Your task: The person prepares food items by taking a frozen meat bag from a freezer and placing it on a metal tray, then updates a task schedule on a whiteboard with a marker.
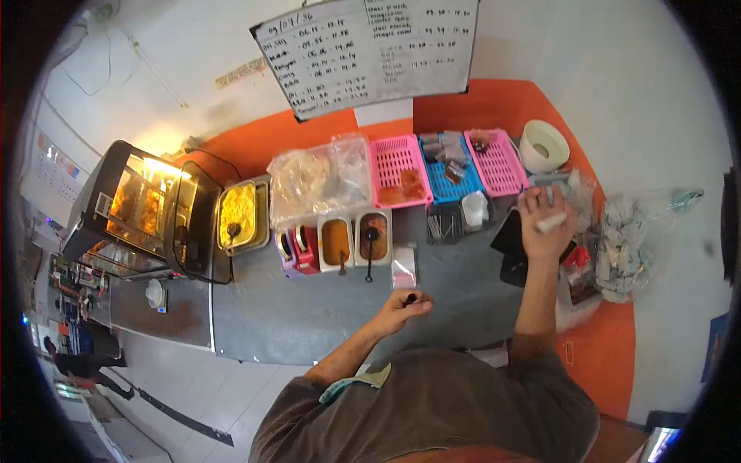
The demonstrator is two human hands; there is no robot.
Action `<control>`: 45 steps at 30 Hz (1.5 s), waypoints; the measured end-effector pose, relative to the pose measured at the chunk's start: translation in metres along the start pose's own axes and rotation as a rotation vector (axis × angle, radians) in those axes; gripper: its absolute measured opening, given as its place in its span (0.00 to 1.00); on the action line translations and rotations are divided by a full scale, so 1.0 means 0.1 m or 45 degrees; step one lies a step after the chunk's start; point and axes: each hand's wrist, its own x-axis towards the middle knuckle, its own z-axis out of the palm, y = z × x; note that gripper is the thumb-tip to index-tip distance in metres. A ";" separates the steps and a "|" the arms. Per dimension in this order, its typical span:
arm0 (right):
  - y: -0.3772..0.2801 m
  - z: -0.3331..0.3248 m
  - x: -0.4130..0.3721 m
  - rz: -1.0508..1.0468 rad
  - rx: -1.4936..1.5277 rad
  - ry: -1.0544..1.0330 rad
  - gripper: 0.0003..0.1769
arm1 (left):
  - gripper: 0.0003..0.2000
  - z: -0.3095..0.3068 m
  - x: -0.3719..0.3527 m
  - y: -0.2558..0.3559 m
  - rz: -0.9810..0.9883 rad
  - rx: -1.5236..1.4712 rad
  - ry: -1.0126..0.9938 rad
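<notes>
My left hand (403, 310) is closed around a small dark cylinder (411, 299), with only its end showing, near the front of the grey counter. Farther out to the right, my right hand (544, 239) is raised over the counter's right end with its fingers curled. Against it lies a short white roll-shaped thing (551, 222), whose kind I cannot make out. Below that hand are black flat items (509, 245), partly covered by the forearm. A clear packet with pink contents (404, 267) lies just beyond my left hand.
Along the wall stand a lit food warmer (143, 202), a tray of yellow food (238, 210), two metal sauce pans (336, 241) with ladles, and pink (399, 158) and blue baskets (454, 189). A white bowl (544, 147) and plastic bags (624, 247) sit right. A whiteboard (370, 54) hangs above.
</notes>
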 end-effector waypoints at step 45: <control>1.17 0.59 2.44 -0.725 -0.982 -0.406 0.08 | 0.22 -1.08 2.69 0.57 0.807 -0.835 0.976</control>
